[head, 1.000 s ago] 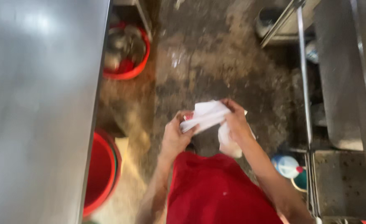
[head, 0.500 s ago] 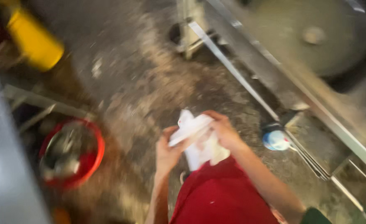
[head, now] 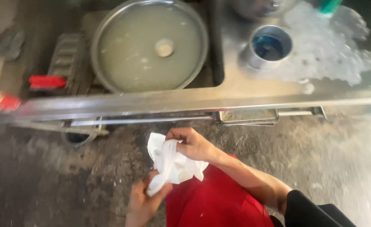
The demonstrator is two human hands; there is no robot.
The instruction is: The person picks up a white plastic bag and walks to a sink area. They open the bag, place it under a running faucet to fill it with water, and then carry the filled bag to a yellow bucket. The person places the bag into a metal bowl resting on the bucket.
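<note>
Both hands grip one white cloth [head: 171, 164] at lower centre of the frame: the right hand [head: 192, 145] pinches its top, the left hand [head: 145, 201] clenches its lower end. Loose folds could slip onto the grimy floor [head: 89, 176] if either grip slackens

Stained, wet concrete floor [head: 320, 168], stainless steel bench [head: 244, 98] with sink, large round metal basin [head: 149, 44] of murky water, dim light
</note>
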